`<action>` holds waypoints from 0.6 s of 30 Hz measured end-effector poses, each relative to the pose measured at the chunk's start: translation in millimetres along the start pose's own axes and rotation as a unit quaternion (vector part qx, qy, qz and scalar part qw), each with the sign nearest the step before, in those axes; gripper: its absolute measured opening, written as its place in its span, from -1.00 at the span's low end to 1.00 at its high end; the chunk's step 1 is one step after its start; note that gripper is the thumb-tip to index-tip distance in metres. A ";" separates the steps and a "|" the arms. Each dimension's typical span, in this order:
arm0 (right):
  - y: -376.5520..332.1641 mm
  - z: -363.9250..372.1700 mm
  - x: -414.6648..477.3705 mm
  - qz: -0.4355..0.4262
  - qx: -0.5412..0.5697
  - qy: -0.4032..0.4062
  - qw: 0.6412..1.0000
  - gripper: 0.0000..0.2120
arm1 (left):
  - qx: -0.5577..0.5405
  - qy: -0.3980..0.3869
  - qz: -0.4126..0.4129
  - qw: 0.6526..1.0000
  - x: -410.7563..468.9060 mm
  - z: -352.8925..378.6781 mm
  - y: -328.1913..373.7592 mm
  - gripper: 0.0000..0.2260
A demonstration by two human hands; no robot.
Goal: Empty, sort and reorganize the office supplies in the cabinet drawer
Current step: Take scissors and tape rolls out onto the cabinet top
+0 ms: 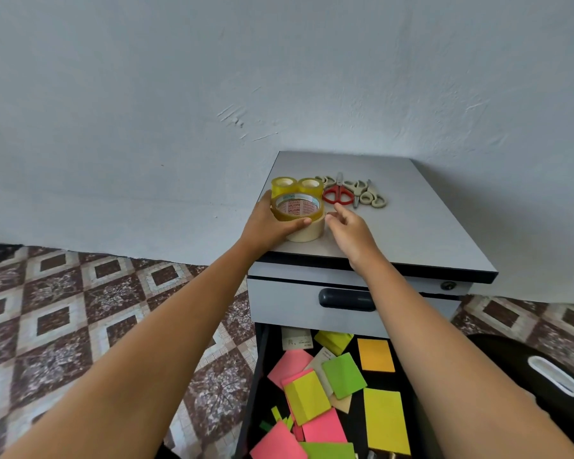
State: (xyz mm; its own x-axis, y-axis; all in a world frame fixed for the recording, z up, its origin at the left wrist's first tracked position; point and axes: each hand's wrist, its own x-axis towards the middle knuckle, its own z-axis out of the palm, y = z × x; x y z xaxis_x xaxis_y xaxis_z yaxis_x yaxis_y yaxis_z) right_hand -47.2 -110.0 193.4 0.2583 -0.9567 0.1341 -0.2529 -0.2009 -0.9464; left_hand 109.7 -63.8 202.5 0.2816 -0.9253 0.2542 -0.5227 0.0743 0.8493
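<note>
Closest to us, under our forearms, the open black drawer [260, 366] of the cabinet holds a loose scatter of sticky-note pads: a pink pad [289, 362], a lime-green pad [343, 374], an orange pad [375, 355] and a tall yellow pad [385, 420], some of them overlapping. Above it sits a closed grey drawer with a black handle [345, 299].

Further out, on the grey counter [411, 220] that tops the cabinet, our left hand [269, 223] is wrapped around a clear tape roll with a red-printed core [297, 207], thumb curled across its front. That roll sits over a cream masking-tape roll [309, 233], slightly off-centre; we cannot tell whether its weight rests there. Our right hand [350, 228] holds nothing. Its fingers are loosely spread, with the fingertips just beside the cream roll's right edge, and contact is unclear. Just behind stand two small yellow-tinted tape rolls [283, 184], side by side. To their right lies a cluster of scissors, one red-handled pair [338, 194] among cream-handled pairs [370, 197].

We judge ourselves to be in the sorting step: tapes gathered in one group, scissors in another, the pads not yet lifted out. The next move calls for settling the clear roll squarely, or beside its fellows, letting go without toppling the stack, then reaching down for the pads.
</note>
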 end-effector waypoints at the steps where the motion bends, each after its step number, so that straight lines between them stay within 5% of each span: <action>1: -0.6 0.5 -0.3 -0.002 0.005 0.000 1.000 -0.50 | -0.005 -0.001 0.000 1.000 -1.1 -1.1 -2.6 -0.37; 18: -3.8 8.2 -5.2 -0.061 -0.068 -0.020 0.996 -0.58 | 0.044 0.016 0.034 0.998 -0.2 1.9 -18.7 -0.43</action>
State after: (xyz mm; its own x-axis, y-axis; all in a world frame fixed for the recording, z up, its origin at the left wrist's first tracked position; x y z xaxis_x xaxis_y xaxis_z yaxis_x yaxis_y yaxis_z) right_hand -39.9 -102.5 193.9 0.3310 -0.9148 0.2315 -0.3413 -0.3448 -0.8744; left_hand 117.8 -65.7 185.7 0.2673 -0.9071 0.3251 -0.6091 0.1024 0.7864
